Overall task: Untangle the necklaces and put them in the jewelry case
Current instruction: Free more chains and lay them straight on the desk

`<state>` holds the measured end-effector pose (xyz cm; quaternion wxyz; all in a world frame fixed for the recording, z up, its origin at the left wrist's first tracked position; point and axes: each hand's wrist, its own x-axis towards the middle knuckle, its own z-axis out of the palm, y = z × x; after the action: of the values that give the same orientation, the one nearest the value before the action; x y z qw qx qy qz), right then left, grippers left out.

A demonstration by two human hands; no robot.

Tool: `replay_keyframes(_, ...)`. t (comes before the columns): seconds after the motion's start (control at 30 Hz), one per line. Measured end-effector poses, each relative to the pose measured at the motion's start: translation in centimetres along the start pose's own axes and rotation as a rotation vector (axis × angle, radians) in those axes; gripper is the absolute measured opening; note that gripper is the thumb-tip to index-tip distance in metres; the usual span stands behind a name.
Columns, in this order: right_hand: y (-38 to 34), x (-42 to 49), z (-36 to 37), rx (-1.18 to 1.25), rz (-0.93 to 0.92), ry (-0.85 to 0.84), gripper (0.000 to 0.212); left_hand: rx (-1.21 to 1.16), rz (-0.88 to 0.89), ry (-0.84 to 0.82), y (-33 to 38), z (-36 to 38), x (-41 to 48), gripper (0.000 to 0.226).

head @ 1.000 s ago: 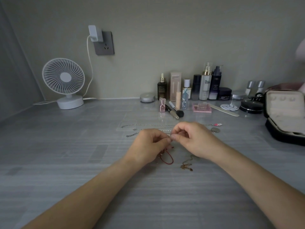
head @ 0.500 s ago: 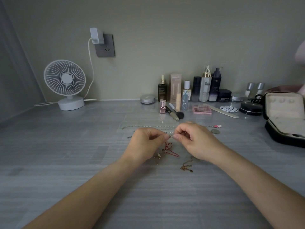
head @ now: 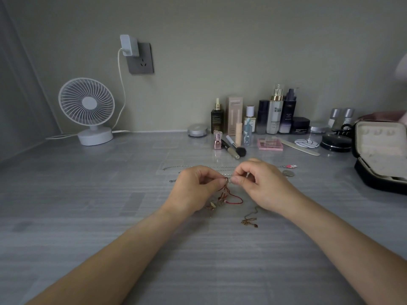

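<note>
Grey wood-grain table [head: 110, 216], dim room, plain wall behind. Red cord necklace [head: 231, 195] hangs knotted between both hands at mid table; its loop end appears to rest on the surface, with small gold charms [head: 214, 205] bunched at its near left. Left hand [head: 193, 188]: grip pinched together on the top of the cord. Right hand [head: 262, 186]: grip also clamped, thumb and forefinger nipping a tiny silvery bit just beside the left fingertips, so the hands are almost touching. What the right pinches is too small to tell, probably a clasp or a link. Judgement: the cord is light, limp and thin, and the charms add little weight. Fine links snag and could kink or snap if yanked. The best hold is a fingertip pinch right at the knot or clasp, teasing loops apart rather than pulling the ends. Gold chain [head: 250, 220] with pendant lies loose just near-right of the knot, seemingly apart from the cord. Silver chains [head: 187, 166] lie stretched straight just far of the hands, with pendants [head: 288, 172] at their right end. Jewelry case [head: 374, 180] sits open at the far right, well apart, with no necklace seen inside. Fan [head: 87, 106] far left, cosmetics bottles [head: 275, 111] along the wall.
</note>
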<state>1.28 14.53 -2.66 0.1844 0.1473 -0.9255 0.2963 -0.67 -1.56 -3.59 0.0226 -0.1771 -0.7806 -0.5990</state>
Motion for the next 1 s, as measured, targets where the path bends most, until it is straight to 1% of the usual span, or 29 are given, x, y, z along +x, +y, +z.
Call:
replay_keyframes(0.23, -0.07, 0.3, -0.04, 0.076, -0.007, 0.155, 0.009, 0.056, 0.001, 0.03, -0.08, 0.02, -0.1, 0.019)
replay_keyframes(0.27, -0.09, 0.3, -0.07, 0.083, -0.011, 0.144, 0.009, 0.072, 0.001, 0.022, -0.02, 0.03, -0.13, 0.018)
replay_keyframes(0.37, -0.18, 0.1, 0.16, 0.036, -0.015, -0.008, 0.01, 0.08, -0.002, 0.018, 0.13, 0.01, -0.24, 0.014)
replay_keyframes(0.4, -0.2, 0.06, 0.29, 0.022, -0.015, -0.034, 0.011, 0.07, -0.015, 0.03, 0.2, 0.0, -0.26, 0.013)
replay_keyframes(0.5, -0.19, 0.13, 0.3, 0.052, -0.003, 0.036, 0.014, 0.048, -0.031, 0.077, 0.18, -0.06, -0.08, 0.017)
replay_keyframes(0.6, -0.1, 0.19, 0.15, 0.034, 0.026, 0.025, 0.019, 0.042, -0.037, 0.112, 0.18, -0.22, -0.01, 0.021)
replay_keyframes(0.83, -0.09, 0.37, 0.22, 0.054, 0.023, 0.178, 0.015, 0.067, -0.053, 0.093, 0.13, -0.08, 0.03, 0.021)
replay_keyframes(1.0, -0.16, 0.13, 0.22, 0.085, 0.002, 0.106, 0.015, 0.011, -0.012, 0.064, 0.02, -0.24, -0.01, 0.017)
